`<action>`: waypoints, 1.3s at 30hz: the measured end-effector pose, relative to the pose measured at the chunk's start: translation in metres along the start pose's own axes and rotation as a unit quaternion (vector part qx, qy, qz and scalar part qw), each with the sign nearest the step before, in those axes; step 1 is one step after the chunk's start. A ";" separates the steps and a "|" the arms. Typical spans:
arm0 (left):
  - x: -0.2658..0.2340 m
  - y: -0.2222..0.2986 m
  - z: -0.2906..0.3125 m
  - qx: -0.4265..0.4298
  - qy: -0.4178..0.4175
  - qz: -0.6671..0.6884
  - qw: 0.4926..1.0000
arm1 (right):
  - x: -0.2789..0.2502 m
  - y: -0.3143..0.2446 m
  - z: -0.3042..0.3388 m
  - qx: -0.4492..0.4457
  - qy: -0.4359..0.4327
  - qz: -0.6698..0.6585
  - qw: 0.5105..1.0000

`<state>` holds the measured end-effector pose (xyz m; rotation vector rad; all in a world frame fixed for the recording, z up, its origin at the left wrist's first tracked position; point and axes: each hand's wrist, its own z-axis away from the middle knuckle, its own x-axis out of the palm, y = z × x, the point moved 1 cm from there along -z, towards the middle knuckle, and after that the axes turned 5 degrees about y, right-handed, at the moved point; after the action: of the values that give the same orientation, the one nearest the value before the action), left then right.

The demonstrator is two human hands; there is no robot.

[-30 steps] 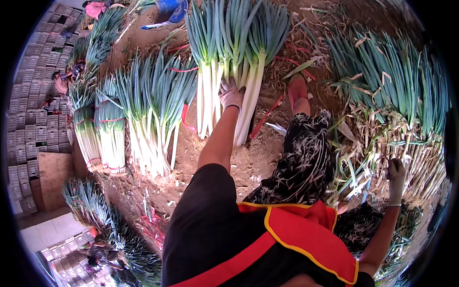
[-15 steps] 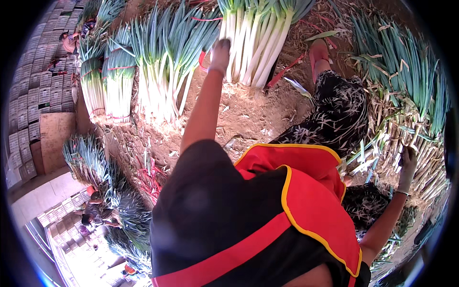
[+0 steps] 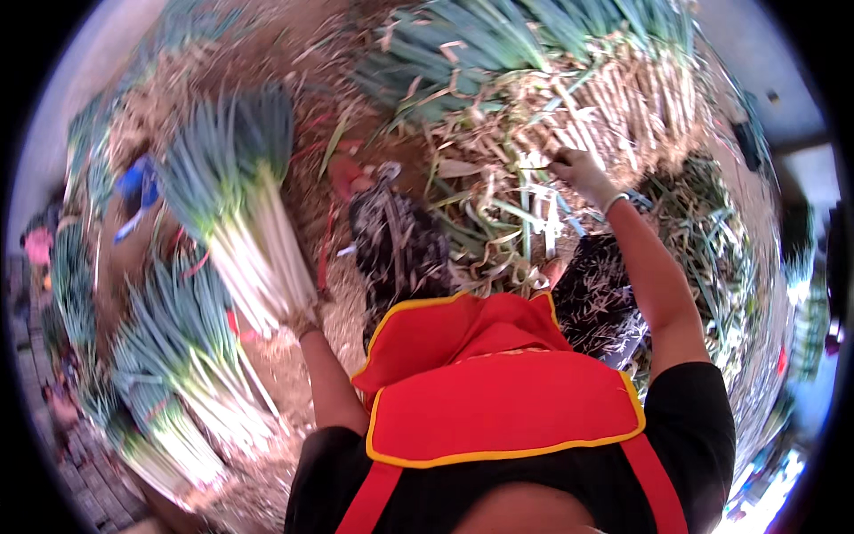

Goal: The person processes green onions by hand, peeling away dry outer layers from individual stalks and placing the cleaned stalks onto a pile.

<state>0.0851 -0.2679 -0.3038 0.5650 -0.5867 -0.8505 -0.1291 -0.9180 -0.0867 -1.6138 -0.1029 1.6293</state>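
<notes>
my left hand has reached the leek ends. my right hand curls by dry stalks. both grips unclear.

so left hand is down at the bottom of a green onion bundle, gloved right hand is up by the scruffy onion pile

Clock centred on the view: onion bunch at ten, on the ground; left hand between eight and nine, at its root end; further bunches at eight; stalk pile from twelve to two; right hand at two, by its near edge (contact unclear); leaf heap at three, right of the forearm.
</notes>
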 end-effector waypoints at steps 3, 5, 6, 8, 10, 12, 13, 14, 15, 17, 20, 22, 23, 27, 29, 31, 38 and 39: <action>0.036 0.014 0.007 0.013 -0.024 -0.023 0.999 | -0.009 0.033 -0.006 0.037 -0.031 0.018 0.999; 0.041 0.004 0.016 0.008 -0.034 -0.081 0.996 | -0.016 0.056 -0.019 0.042 -0.129 0.088 0.987; 0.041 -0.003 0.021 0.002 -0.036 -0.111 0.993 | -0.017 0.075 -0.027 0.051 -0.141 0.127 0.980; 0.032 -0.022 0.038 -0.017 -0.038 -0.175 0.984 | -0.011 0.125 -0.056 0.079 -0.142 0.176 0.971; 0.015 -0.044 0.057 -0.050 -0.029 -0.242 0.968 | 0.001 0.184 -0.084 0.135 0.006 0.154 0.979; -0.007 -0.061 0.082 -0.085 -0.009 -0.300 0.950 | 0.010 0.218 -0.115 0.208 0.104 0.133 0.963; -0.016 -0.070 0.095 -0.104 0.001 -0.325 0.940 | 0.016 0.234 -0.132 0.254 0.129 0.117 0.951; -0.014 -0.079 0.100 -0.128 -0.009 -0.352 0.927 | 0.017 0.290 -0.140 0.246 0.134 0.186 0.942; -0.007 -0.090 0.094 -0.157 -0.029 -0.376 0.913 | 0.007 0.348 -0.140 0.250 0.141 0.264 0.921; -0.034 -0.090 0.121 -0.153 0.017 -0.384 0.910 | 0.038 0.298 -0.179 0.272 0.058 0.207 0.938; -0.030 -0.086 0.138 -0.144 0.023 -0.400 0.905 | 0.042 0.248 -0.182 0.270 -0.025 0.188 0.944; 0.011 -0.085 0.121 -0.149 -0.038 -0.430 0.889 | 0.022 0.319 -0.164 0.198 -0.103 0.358 0.907; 0.020 -0.081 0.121 -0.135 -0.038 -0.433 0.890 | 0.038 0.298 -0.169 0.118 -0.111 0.396 0.904; 0.115 -0.047 0.130 0.002 -0.123 -0.487 0.865 | 0.005 0.144 -0.155 0.136 0.002 -0.099 0.986; 0.188 -0.018 0.143 0.284 -0.278 -0.539 0.743 | -0.022 0.078 -0.130 0.197 -0.027 -0.483 0.853; 0.271 0.013 0.176 0.494 -0.349 -0.483 0.633 | -0.055 0.016 -0.098 0.123 -0.031 -0.516 0.847; 0.461 0.033 0.315 0.241 -0.503 -0.223 0.799 | -0.032 -0.110 0.064 0.048 0.166 -0.213 0.962; 0.467 0.021 0.337 0.190 -0.527 -0.185 0.807 | -0.029 -0.114 0.091 0.028 0.197 -0.146 0.969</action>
<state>0.1142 -0.7119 0.0627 0.5380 -1.7405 -1.4315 -0.1578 -0.8167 0.0177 -1.7546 -0.0826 1.0619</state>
